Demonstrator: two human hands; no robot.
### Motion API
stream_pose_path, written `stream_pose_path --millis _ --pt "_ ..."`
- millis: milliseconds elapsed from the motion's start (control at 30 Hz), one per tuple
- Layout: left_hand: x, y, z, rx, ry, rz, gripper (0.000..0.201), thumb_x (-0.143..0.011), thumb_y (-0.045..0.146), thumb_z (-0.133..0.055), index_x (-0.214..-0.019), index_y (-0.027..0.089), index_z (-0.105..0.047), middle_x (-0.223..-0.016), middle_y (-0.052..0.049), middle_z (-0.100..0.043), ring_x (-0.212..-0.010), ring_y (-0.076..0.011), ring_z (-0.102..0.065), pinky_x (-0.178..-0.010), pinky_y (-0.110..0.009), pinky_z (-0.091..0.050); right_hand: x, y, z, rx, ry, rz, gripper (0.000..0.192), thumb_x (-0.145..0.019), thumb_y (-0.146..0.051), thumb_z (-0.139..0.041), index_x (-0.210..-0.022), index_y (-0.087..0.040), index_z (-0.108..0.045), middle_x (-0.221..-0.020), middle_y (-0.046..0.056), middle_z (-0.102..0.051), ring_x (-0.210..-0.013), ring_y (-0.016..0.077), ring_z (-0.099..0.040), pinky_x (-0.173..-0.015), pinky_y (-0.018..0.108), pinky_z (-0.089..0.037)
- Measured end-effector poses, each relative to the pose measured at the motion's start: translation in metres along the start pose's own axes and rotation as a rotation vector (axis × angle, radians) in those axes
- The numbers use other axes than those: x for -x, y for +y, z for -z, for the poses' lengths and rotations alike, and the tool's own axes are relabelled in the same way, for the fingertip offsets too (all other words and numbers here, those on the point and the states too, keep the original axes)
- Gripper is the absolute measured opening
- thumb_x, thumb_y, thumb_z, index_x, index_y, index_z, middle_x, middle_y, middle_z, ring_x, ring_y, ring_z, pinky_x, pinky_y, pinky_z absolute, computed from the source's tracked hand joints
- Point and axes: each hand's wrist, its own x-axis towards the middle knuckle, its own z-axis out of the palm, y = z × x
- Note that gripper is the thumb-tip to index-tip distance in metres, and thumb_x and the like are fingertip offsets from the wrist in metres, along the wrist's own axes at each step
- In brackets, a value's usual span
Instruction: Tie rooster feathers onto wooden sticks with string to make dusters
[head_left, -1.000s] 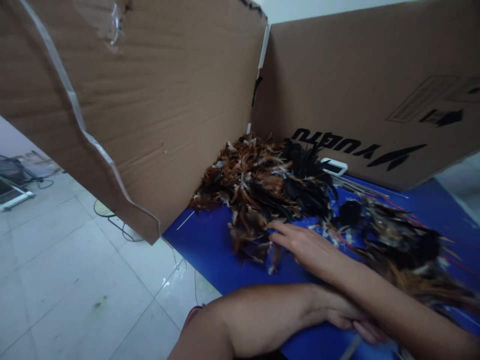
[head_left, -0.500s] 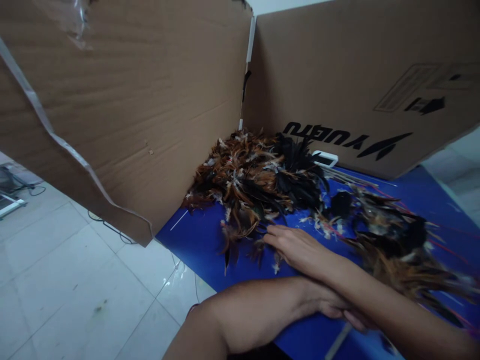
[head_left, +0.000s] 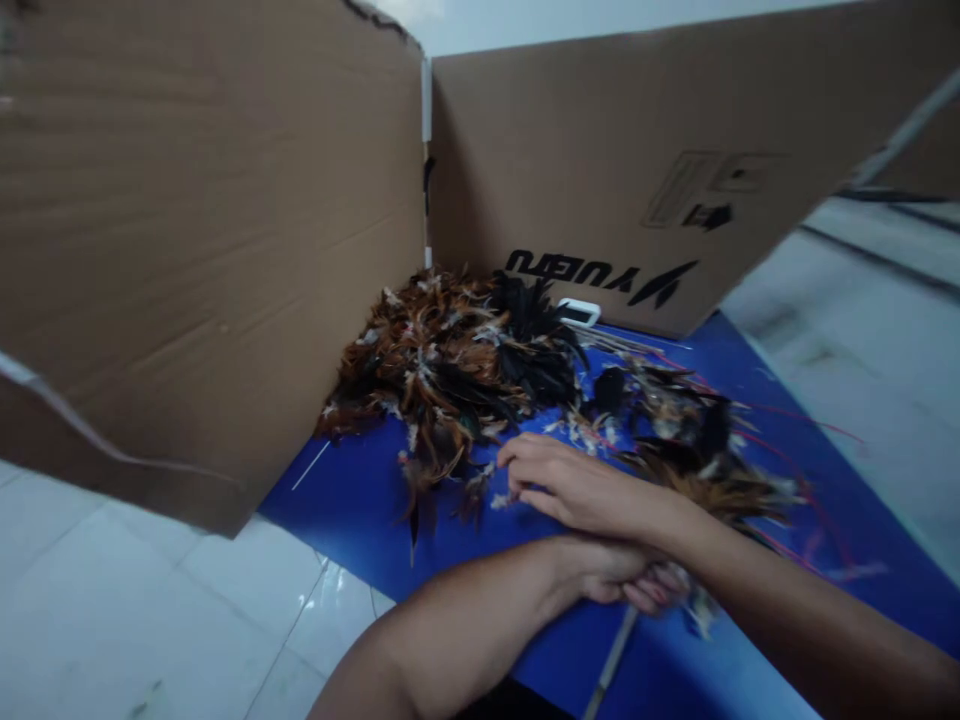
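My left hand [head_left: 637, 582] is closed around a thin pale stick [head_left: 613, 660] that runs down toward my lap. Pale fluffy feathers [head_left: 701, 608] show just past its fingers, so it looks like a feather duster's handle. Crossing above that wrist, my right hand [head_left: 562, 482] is at the near edge of a big feather pile [head_left: 450, 350], brown and black. Its fingers are curled together; whatever they hold, if anything, is hidden. Small loose tufts [head_left: 474, 485] lie on the blue tabletop [head_left: 367, 490] beside the fingertips.
Cardboard panels [head_left: 300, 200] with printed marks stand at the left and back. A white device with a dark display [head_left: 580, 313] leans near the back panel by several thin sticks [head_left: 622, 343]. To the right lie a second feather heap [head_left: 690, 430] and red strings [head_left: 795, 460]. Tiled floor [head_left: 202, 620] surrounds the table.
The view has turned rightward, so the scene sits farther left. My right hand's fingers have curled and drawn back slightly from the pile. More of the left hand and its stick shows.
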Motion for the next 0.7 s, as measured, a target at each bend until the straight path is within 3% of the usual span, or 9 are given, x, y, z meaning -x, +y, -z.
stream_pose_path --millis 67,167,267,433,700 --pt "-0.004 0.002 -0.002 0.057 -0.006 -0.02 0.022 -0.081 0.022 -0.044 -0.062 0.018 -0.034 -0.046 0.008 -0.026 -0.034 -0.0026 -0.019 -0.037 -0.016 -0.008 0.019 0.0 0.028 -0.117 0.133 -0.067 0.013 -0.08 -0.013 -0.05 -0.082 -0.018 -0.061 -0.096 0.004 -0.063 -0.091 0.0149 -0.056 -0.081 0.028 -0.042" --pt "0.001 0.004 -0.003 0.114 -0.061 -0.074 0.032 -0.077 0.039 -0.055 -0.067 0.02 -0.032 -0.047 0.009 -0.028 -0.035 -0.0023 -0.019 -0.037 -0.015 -0.007 0.061 0.004 0.062 -0.21 0.237 -0.284 0.012 -0.082 -0.022 -0.051 -0.085 -0.019 -0.062 -0.083 0.001 -0.066 -0.075 0.0125 -0.061 -0.07 0.022 -0.045" --pt "0.007 0.006 -0.004 0.151 -0.107 -0.069 0.035 -0.075 0.044 -0.057 -0.069 0.02 -0.032 -0.051 0.008 -0.03 -0.037 -0.0017 -0.019 -0.037 -0.014 -0.006 0.106 0.01 0.076 -0.207 0.26 -0.403 0.021 -0.083 -0.031 -0.051 -0.092 -0.019 -0.065 -0.082 0.002 -0.067 -0.072 0.013 -0.062 -0.065 0.022 -0.046" --pt "0.01 0.008 -0.005 0.218 -0.187 -0.082 0.028 -0.077 0.04 -0.057 -0.077 0.019 -0.038 -0.056 0.007 -0.029 -0.04 -0.0018 -0.019 -0.037 -0.012 -0.007 0.155 0.012 0.061 -0.23 0.188 -0.411 0.024 -0.086 -0.03 -0.046 -0.091 -0.019 -0.066 -0.087 0.004 -0.065 -0.08 0.0143 -0.06 -0.073 0.026 -0.044" --pt "0.008 0.006 -0.005 0.206 -0.201 -0.072 0.029 -0.081 0.044 -0.051 -0.082 0.017 -0.042 -0.057 0.006 -0.028 -0.041 -0.0021 -0.019 -0.035 -0.012 -0.009 0.16 0.008 0.033 -0.16 0.112 -0.444 0.024 -0.088 -0.022 -0.04 -0.085 -0.018 -0.063 -0.085 0.004 -0.06 -0.08 0.0147 -0.056 -0.074 0.027 -0.042"
